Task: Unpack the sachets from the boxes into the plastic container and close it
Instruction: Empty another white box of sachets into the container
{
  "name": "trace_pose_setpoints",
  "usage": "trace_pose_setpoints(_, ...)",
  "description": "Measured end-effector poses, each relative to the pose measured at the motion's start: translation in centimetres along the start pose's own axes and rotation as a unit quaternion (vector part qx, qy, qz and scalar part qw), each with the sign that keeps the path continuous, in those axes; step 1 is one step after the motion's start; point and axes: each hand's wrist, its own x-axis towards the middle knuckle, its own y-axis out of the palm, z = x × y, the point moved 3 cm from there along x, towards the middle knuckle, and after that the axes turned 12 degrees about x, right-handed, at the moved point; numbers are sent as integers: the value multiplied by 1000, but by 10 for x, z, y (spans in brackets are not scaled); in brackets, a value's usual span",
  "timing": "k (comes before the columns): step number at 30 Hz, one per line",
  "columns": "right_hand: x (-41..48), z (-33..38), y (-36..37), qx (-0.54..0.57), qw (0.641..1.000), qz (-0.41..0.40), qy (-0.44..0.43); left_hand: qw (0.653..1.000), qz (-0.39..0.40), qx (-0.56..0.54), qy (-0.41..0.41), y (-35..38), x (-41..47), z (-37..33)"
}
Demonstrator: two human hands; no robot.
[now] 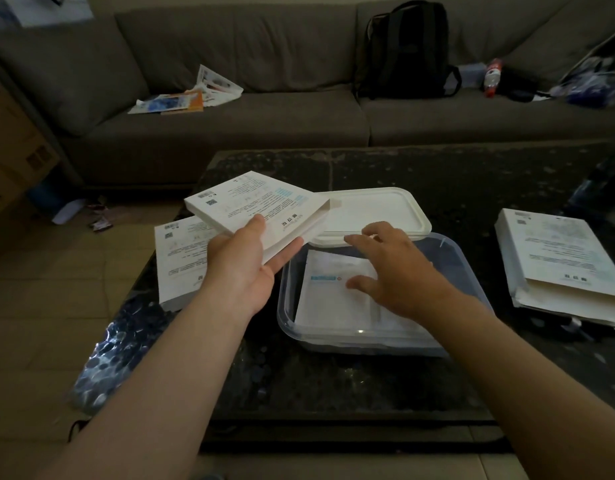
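Observation:
My left hand [245, 261] grips a flat white box [261, 204] by its near corner, thumb on top, holding it tilted above the table's left half. The clear plastic container [468, 268] stands open in the middle of the dark table. White sachets [333, 296] lie flat inside it. My right hand [396, 268] hovers over the container with fingers spread and relaxed, holding nothing. The white lid [372, 209] lies just behind the container, partly under the held box.
A second white box [181, 258] lies on the table's left side under my left hand. Another box [558, 258], open at its near end, lies at the right. A grey sofa [230, 126] behind carries papers, a black backpack [408, 50] and a bottle.

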Motion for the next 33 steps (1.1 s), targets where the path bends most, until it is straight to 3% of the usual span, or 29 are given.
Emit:
trace_pose_setpoints(2,-2,4,2,-17,1000,19,-15,1000,0,1,0,0,0,0)
trace_pose_setpoints(7,-8,3,17,-12,983,178,31,1000,1,6,-1,1,-1,1)
trace_pose_setpoints(11,-5,2,20,-36,970,241,9,1000,6,11,1,2,-1,2)
trace_pose_setpoints(15,-4,4,23,-45,962,268,-32,1000,8,12,0,1,-1,4)
trace_pose_setpoints(33,4,-10,40,-92,936,336,-42,999,32,28,-13,2,-4,3)
